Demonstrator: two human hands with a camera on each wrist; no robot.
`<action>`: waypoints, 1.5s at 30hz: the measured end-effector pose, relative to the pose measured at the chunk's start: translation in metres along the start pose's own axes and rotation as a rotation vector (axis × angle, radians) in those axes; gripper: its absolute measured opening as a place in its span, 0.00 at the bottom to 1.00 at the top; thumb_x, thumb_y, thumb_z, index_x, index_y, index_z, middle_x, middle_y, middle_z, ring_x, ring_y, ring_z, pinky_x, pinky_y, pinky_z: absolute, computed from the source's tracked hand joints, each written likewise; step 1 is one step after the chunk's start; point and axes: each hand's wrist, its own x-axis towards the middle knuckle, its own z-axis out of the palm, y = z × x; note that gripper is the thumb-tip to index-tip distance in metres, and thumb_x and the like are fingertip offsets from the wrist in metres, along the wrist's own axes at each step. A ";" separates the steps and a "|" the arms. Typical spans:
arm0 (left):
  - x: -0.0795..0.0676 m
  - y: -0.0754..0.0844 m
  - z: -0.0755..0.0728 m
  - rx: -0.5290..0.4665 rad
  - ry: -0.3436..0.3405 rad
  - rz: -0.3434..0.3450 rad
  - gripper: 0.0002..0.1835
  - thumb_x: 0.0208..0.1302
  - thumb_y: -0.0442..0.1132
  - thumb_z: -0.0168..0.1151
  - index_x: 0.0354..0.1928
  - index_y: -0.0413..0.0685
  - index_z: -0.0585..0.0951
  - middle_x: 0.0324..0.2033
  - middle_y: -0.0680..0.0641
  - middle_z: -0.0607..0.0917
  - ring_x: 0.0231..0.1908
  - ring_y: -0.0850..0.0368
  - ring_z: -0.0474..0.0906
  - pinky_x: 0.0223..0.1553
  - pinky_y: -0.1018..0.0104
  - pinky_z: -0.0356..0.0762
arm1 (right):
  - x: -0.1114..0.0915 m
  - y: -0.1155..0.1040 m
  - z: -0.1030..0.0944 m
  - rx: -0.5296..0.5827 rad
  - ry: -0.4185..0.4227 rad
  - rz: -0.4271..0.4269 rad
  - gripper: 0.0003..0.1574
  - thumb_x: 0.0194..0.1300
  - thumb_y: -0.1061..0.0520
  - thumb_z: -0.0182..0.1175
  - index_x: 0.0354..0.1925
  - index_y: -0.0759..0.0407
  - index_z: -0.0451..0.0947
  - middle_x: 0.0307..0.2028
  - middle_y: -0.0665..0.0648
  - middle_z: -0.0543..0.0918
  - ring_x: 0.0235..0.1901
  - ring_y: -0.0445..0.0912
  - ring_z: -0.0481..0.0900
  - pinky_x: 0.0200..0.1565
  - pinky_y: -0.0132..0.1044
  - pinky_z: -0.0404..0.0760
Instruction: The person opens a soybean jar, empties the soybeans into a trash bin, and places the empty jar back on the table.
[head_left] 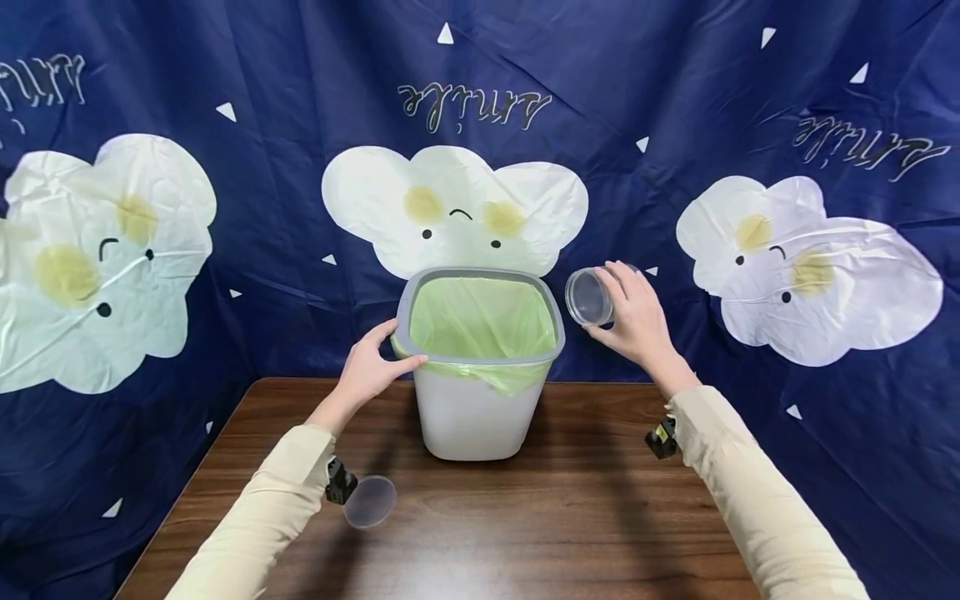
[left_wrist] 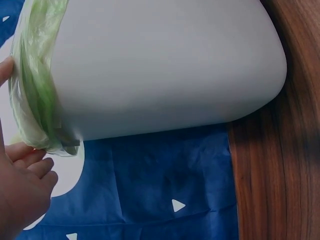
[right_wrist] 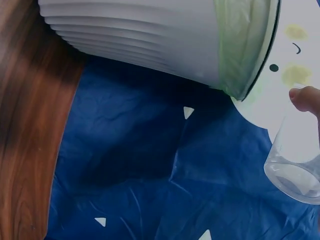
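Note:
A white trash can (head_left: pixel 480 421) with a grey rim (head_left: pixel 557 312) stands upright on the table, lined with a green plastic bag (head_left: pixel 480 321) folded over its edge. My left hand (head_left: pixel 366 371) grips the can's rim at the near left corner, thumb on the front, fingers along the left side. In the left wrist view its fingers curl beside the bag's folded edge (left_wrist: pixel 37 100). Beyond the can's right side, my right hand (head_left: pixel 637 318) holds a clear plastic cup (head_left: pixel 587 298) tipped sideways, its round end facing the can. The right wrist view shows the see-through cup (right_wrist: pixel 290 145) beside the thumb.
A round clear lid (head_left: pixel 371 502) lies on the brown wooden table (head_left: pixel 480 533), close to the left wrist's camera. Behind the table hangs a dark blue cloth (head_left: pixel 262 83) printed with white clouds. Wrist cameras sit on both sleeves.

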 end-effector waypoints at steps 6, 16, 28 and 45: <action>0.000 -0.002 0.000 0.002 0.004 0.004 0.42 0.44 0.55 0.70 0.62 0.47 0.67 0.60 0.45 0.70 0.62 0.48 0.61 0.60 0.51 0.59 | -0.014 0.000 -0.002 0.033 -0.002 0.018 0.55 0.26 0.51 0.75 0.56 0.67 0.66 0.52 0.69 0.71 0.54 0.62 0.67 0.57 0.54 0.63; -0.002 0.001 -0.002 -0.011 -0.014 -0.014 0.44 0.44 0.55 0.70 0.64 0.47 0.65 0.61 0.44 0.68 0.63 0.47 0.59 0.60 0.49 0.58 | -0.034 0.001 -0.006 0.065 0.006 0.100 0.57 0.26 0.49 0.74 0.57 0.68 0.66 0.54 0.69 0.70 0.54 0.62 0.67 0.55 0.52 0.65; -0.003 0.002 -0.003 0.003 -0.014 -0.005 0.43 0.45 0.57 0.69 0.64 0.49 0.66 0.61 0.45 0.68 0.62 0.47 0.60 0.59 0.49 0.60 | -0.053 0.004 -0.012 0.109 0.008 0.194 0.58 0.25 0.49 0.74 0.57 0.67 0.66 0.54 0.68 0.71 0.54 0.61 0.67 0.52 0.54 0.66; -0.003 0.001 -0.002 0.017 -0.009 -0.005 0.45 0.44 0.57 0.69 0.64 0.47 0.65 0.62 0.44 0.67 0.63 0.47 0.60 0.60 0.50 0.59 | -0.086 0.000 -0.008 0.184 -0.012 0.374 0.58 0.26 0.49 0.76 0.57 0.67 0.65 0.54 0.66 0.71 0.53 0.60 0.68 0.52 0.52 0.66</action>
